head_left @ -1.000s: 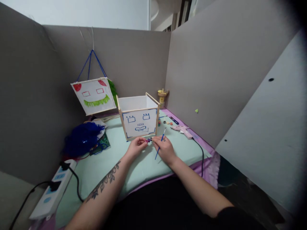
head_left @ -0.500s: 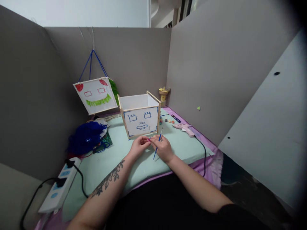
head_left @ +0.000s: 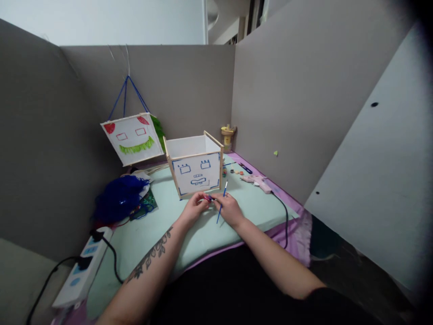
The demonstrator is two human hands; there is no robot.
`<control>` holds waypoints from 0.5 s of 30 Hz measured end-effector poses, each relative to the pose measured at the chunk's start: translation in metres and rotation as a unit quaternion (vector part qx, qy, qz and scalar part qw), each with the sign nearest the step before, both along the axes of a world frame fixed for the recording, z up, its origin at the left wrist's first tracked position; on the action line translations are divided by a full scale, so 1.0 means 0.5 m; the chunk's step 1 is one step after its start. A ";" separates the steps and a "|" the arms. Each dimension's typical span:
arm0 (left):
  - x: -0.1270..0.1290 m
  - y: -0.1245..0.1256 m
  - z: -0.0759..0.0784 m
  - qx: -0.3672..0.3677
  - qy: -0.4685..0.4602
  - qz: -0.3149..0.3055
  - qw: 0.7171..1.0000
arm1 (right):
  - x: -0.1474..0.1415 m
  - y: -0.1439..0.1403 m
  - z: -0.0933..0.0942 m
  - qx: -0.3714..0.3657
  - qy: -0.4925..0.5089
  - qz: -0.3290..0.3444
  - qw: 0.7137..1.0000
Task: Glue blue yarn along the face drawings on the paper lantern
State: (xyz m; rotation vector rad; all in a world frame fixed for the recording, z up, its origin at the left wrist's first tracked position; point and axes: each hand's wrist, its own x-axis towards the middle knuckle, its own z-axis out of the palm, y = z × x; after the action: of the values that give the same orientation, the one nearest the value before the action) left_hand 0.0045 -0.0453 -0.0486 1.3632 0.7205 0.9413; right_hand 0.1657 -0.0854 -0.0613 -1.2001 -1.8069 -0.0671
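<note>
Presently, head view: left hand [head_left: 192,209] and right hand [head_left: 229,208] meet on the tabletop [head_left: 152,234], pinching a small purple piece [head_left: 208,197] just before the paper box [head_left: 195,170]; right hand also grips a blue paintbrush [head_left: 222,202].

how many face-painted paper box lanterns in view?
2. One paper box lantern hangs on blue strings at the back left wall; the other box lantern stands on the green mat, just beyond both hands. None seem hidden.

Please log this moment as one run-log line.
left hand: pinching small pink-purple piece | right hand: holding brush, touching piece | box: upright, behind hands
</note>
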 end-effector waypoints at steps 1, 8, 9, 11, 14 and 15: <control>0.002 0.000 -0.002 0.002 0.004 0.005 1.000 | 0.000 0.000 0.000 0.000 0.003 -0.001 1.000; 0.015 0.004 -0.011 0.030 0.025 0.082 0.996 | -0.010 -0.002 0.001 0.018 0.004 -0.023 1.000; 0.015 0.005 -0.013 0.032 0.030 0.092 0.995 | -0.013 -0.002 0.001 0.013 0.001 -0.023 1.000; 0.015 0.008 -0.015 0.029 0.039 0.102 0.994 | -0.018 0.003 0.004 -0.001 -0.009 -0.026 1.000; 0.011 0.012 -0.013 0.021 0.031 0.123 0.992 | -0.027 0.021 0.014 -0.018 -0.040 -0.037 0.998; 0.010 0.013 -0.011 0.023 0.024 0.142 0.989 | -0.031 0.029 0.020 -0.019 -0.051 -0.039 0.998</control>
State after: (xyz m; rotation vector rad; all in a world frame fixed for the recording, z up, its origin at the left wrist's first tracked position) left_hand 0.0096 -0.0389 -0.0541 1.3493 0.9524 1.1567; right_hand 0.1504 -0.0711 -0.0515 -1.3145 -1.8574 -0.1418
